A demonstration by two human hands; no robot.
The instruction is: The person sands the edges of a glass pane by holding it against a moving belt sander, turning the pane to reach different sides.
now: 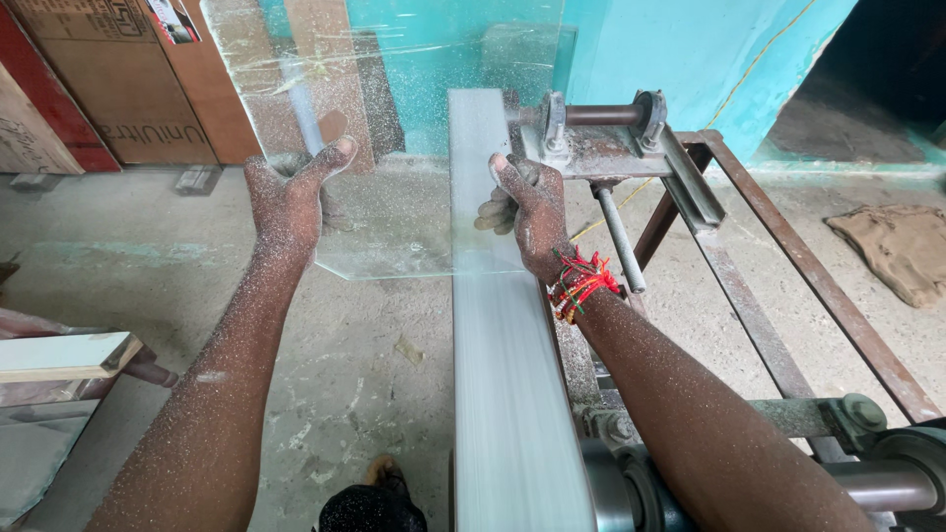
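I hold a clear glass sheet (394, 138) upright, speckled with pale dust. My left hand (288, 197) grips its left edge, thumb and fingers spread around it. My right hand (527, 207) holds the sheet's right part, just above a long grey sanding belt (503, 374) that runs away from me. The sheet's lower edge (414, 274) reaches across to the belt. Both forearms are coated in fine dust. Red threads are tied round my right wrist (581, 283).
The belt runs over a roller (601, 115) on a rusty metal frame (788, 256). Another roller and shaft (877, 483) sit at the near right. Cardboard boxes (128, 89) lean against the far wall, a cloth (892, 251) lies right, a plank (59, 357) left.
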